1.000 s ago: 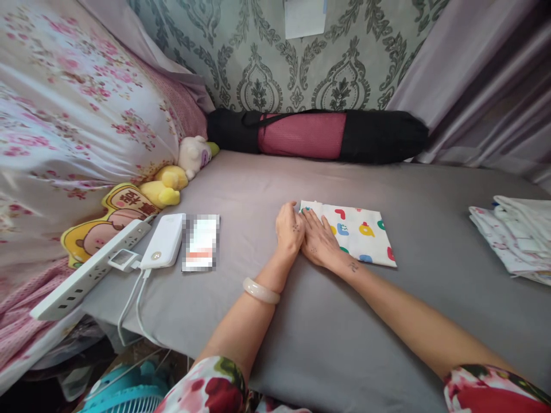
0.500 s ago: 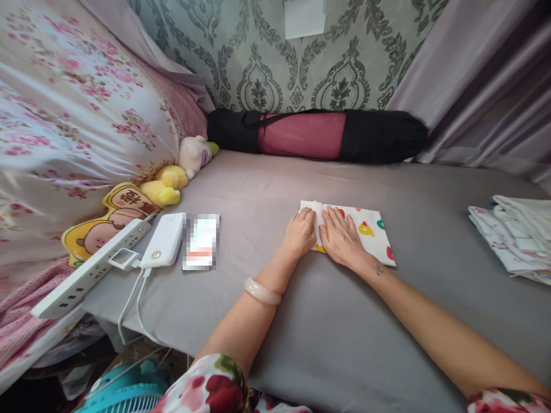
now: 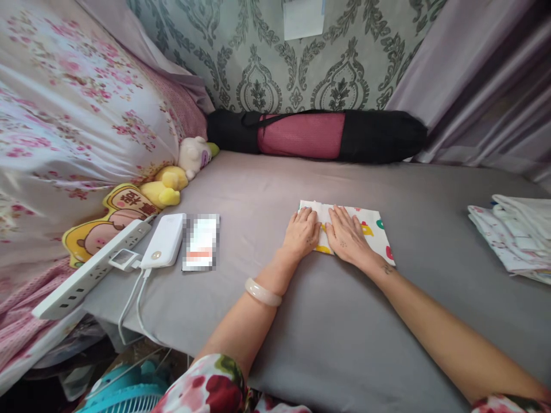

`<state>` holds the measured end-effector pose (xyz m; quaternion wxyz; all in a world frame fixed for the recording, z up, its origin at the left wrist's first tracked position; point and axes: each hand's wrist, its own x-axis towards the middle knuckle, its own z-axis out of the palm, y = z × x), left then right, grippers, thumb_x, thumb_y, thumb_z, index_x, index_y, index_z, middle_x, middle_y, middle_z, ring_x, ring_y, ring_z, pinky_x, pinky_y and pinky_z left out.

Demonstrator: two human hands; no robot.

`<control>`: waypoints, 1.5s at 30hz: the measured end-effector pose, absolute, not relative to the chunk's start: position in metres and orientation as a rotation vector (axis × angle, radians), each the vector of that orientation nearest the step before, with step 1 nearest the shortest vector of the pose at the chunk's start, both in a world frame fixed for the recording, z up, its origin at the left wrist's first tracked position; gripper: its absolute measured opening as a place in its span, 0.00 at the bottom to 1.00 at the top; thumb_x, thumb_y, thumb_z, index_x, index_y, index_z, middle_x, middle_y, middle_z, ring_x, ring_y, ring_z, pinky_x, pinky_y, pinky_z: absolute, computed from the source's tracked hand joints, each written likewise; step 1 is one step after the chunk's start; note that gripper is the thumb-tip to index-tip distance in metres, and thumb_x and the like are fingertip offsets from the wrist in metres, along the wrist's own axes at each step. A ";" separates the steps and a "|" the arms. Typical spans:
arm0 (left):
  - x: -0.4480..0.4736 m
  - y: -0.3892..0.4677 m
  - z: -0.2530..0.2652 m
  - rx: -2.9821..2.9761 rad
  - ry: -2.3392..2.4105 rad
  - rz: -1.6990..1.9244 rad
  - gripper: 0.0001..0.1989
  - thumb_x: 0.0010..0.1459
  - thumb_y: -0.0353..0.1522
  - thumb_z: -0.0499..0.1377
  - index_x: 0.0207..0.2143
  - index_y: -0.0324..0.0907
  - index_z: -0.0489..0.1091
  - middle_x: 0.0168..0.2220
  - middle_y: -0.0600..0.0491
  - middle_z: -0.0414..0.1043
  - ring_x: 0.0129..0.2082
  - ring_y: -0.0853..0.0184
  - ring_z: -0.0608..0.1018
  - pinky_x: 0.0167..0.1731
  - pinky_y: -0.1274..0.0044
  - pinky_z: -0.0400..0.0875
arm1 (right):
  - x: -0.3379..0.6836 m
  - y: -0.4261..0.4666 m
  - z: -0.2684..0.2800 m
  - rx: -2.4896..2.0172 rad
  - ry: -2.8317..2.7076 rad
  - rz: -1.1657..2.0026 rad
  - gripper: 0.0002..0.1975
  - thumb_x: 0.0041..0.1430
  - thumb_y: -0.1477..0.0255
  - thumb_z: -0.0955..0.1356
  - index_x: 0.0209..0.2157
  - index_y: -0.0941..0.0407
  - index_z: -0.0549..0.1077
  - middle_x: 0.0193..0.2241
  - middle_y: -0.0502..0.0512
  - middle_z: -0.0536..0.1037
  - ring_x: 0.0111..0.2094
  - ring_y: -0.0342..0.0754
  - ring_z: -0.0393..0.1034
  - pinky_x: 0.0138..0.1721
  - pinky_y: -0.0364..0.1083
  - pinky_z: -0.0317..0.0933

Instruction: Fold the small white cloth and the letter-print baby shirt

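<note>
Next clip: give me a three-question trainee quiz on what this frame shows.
1. True or false: both hands lie flat on the folded patterned cloth.
2. What is on the left wrist?
3. The power bank lies: A) beside the power strip B) on the yoga mat bag C) on the stacked laundry

Key: 1 true: left hand, right hand. 2 a pale bangle. 3 A.

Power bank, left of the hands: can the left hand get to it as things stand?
Probably yes. The left hand lies flat and empty on the folded printed cloth, and only bare grey sheet and a phone lie between it and the power bank. Nothing stands in between.
</note>
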<state>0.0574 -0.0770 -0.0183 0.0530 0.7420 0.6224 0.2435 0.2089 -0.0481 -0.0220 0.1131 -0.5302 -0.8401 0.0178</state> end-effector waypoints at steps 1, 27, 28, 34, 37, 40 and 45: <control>0.058 -0.078 -0.017 2.261 1.892 0.729 0.17 0.67 0.34 0.49 0.56 0.36 0.63 0.62 0.40 0.63 0.65 0.55 0.62 0.63 0.63 0.55 | 0.213 -0.047 -0.021 -1.568 -2.459 0.030 0.30 0.69 0.66 0.50 0.66 0.66 0.56 0.67 0.66 0.54 0.68 0.57 0.44 0.66 0.62 0.42; 0.059 -0.081 -0.020 2.280 1.936 0.470 0.27 0.67 0.43 0.47 0.64 0.41 0.58 0.68 0.42 0.54 0.68 0.53 0.55 0.64 0.54 0.50 | 0.248 -0.050 -0.010 -1.833 -2.308 0.127 0.30 0.70 0.64 0.49 0.67 0.63 0.54 0.68 0.65 0.51 0.69 0.57 0.41 0.66 0.63 0.40; 0.060 -0.081 -0.020 2.274 1.938 0.461 0.27 0.67 0.43 0.47 0.64 0.41 0.58 0.68 0.42 0.53 0.68 0.53 0.55 0.64 0.54 0.49 | 0.252 -0.049 -0.010 -1.857 -2.283 0.114 0.30 0.70 0.65 0.50 0.67 0.63 0.54 0.68 0.66 0.51 0.69 0.58 0.41 0.66 0.63 0.40; 0.061 -0.083 -0.017 2.281 1.926 0.372 0.28 0.68 0.43 0.44 0.66 0.42 0.55 0.70 0.44 0.49 0.69 0.52 0.51 0.65 0.53 0.47 | 0.262 -0.042 -0.014 -1.899 -2.248 0.056 0.29 0.70 0.65 0.51 0.67 0.64 0.53 0.69 0.65 0.49 0.69 0.57 0.40 0.66 0.63 0.39; 0.059 -0.081 -0.015 2.350 1.922 0.363 0.27 0.68 0.43 0.45 0.64 0.41 0.58 0.68 0.43 0.54 0.68 0.51 0.56 0.64 0.53 0.48 | 0.261 -0.041 -0.015 -1.912 -2.302 0.093 0.30 0.70 0.64 0.51 0.67 0.64 0.53 0.68 0.65 0.52 0.68 0.58 0.44 0.66 0.61 0.42; 0.057 -0.073 -0.011 2.471 1.899 0.391 0.23 0.67 0.42 0.46 0.60 0.42 0.62 0.62 0.42 0.64 0.62 0.53 0.66 0.63 0.54 0.51 | 0.262 -0.040 -0.013 -1.908 -2.334 0.082 0.29 0.70 0.65 0.52 0.66 0.64 0.55 0.66 0.66 0.57 0.67 0.59 0.48 0.65 0.60 0.44; 0.052 -0.050 0.001 2.483 1.976 0.333 0.16 0.68 0.34 0.45 0.51 0.42 0.68 0.50 0.44 0.76 0.48 0.58 0.77 0.53 0.65 0.63 | 0.267 -0.032 -0.006 -1.822 -2.310 0.041 0.24 0.70 0.68 0.54 0.60 0.61 0.66 0.60 0.64 0.68 0.60 0.58 0.60 0.63 0.60 0.44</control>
